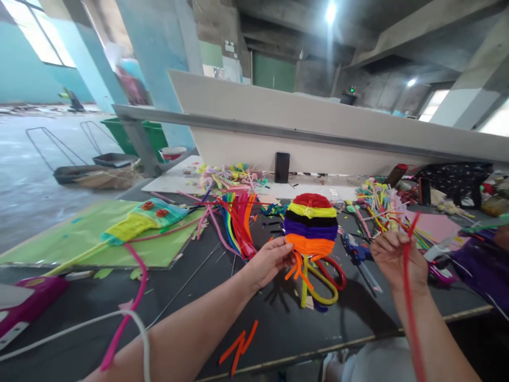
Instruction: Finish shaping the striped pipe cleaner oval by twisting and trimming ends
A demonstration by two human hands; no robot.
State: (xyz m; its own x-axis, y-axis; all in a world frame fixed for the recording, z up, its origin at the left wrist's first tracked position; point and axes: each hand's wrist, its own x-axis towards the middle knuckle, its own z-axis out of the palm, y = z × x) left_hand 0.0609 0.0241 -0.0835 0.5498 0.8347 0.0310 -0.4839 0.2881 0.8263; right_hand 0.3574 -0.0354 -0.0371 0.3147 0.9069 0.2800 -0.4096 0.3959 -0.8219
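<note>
My left hand (274,260) pinches the lower left edge of a rounded pipe-cleaner piece (311,231), striped red, yellow, black, purple and orange. Short orange ends stick out from its underside. Below it a yellow loop (333,298) and a red loop (341,273) show; whether they join the piece I cannot tell. To the right, my right hand (400,260) is raised with its fingers closed on a red pipe cleaner (409,297), which hangs down blurred past the wrist. A blue glue gun (358,249) lies between the piece and my right hand.
Cut orange bits (238,347) lie at the table's front. A bundle of coloured pipe cleaners (238,220) is behind my left hand. On the left are a green sheet (79,228) bearing a yellow-and-teal piece (139,220), a magenta device (35,300) and a white cable (137,323). A phone (282,167) stands behind.
</note>
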